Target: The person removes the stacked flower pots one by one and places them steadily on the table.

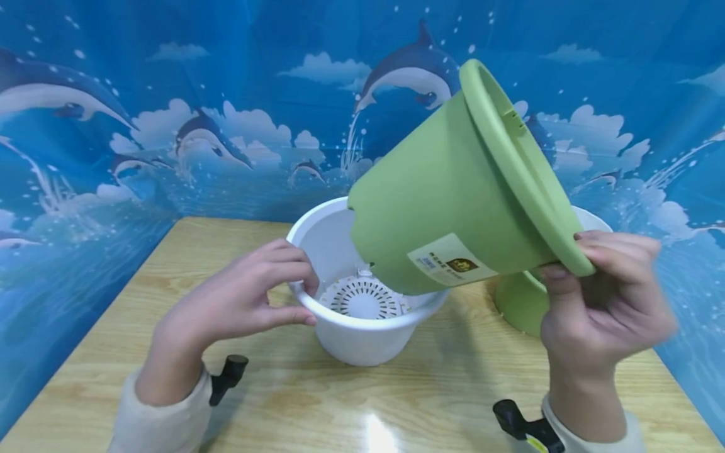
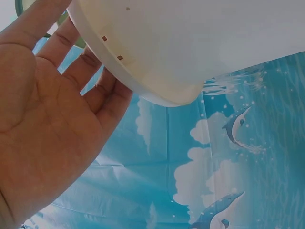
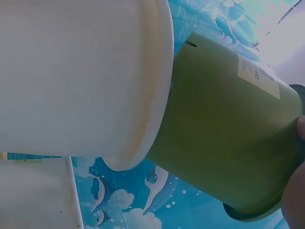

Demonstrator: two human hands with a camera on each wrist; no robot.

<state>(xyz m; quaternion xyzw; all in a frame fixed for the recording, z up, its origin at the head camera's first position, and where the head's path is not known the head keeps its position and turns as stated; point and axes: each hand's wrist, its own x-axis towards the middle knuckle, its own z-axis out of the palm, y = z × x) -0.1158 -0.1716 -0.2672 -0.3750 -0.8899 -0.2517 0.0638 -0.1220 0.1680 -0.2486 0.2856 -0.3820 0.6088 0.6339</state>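
A large green plastic flowerpot (image 1: 430, 195) with a paper label is held tilted in the air, its mouth toward the upper right. My right hand (image 1: 612, 296) pinches its rim between thumb and fingers. The pot's lower end overlaps a white plastic flowerpot (image 1: 365, 343) that stands upright on the table. Inside the white pot lies a round slotted disc (image 1: 362, 299). My left hand (image 1: 255, 289) holds the white pot's left rim, fingers over the edge and thumb outside. In the left wrist view, its fingers meet the white rim (image 2: 114, 67).
Behind the raised pot, at the right, a second green pot (image 1: 518, 308) sits on the wooden table (image 1: 272, 402). A white rim (image 1: 591, 220) shows beside it, mostly hidden. A blue dolphin-print curtain (image 1: 238, 56) stands behind the table and along both sides.
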